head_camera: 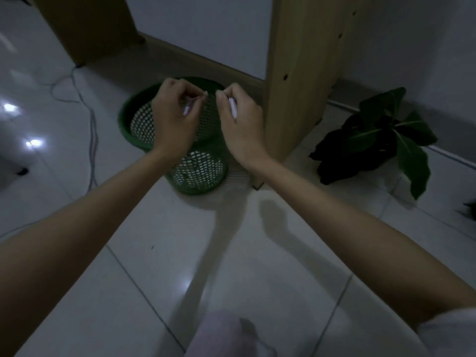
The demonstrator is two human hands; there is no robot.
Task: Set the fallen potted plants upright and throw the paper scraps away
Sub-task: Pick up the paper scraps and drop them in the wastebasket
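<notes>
White floor tiles (pixel 231 253) carry my green mesh wastebasket (pixel 195 173); above it, left hand (pixel 173 119) and right hand (pixel 240 122) fingers pinch paper scraps (pixel 233 108). Potted plant (pixel 381 140) lies right.

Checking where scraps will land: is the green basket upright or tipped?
Upright: the green basket stands on its base, open rim facing up.

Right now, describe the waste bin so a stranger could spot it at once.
Find the pale wooden furniture leg by the wall. Just left of it, on the white tiled floor, stands the bin beneath both hands: the only green, round, mesh-sided basket.
</notes>
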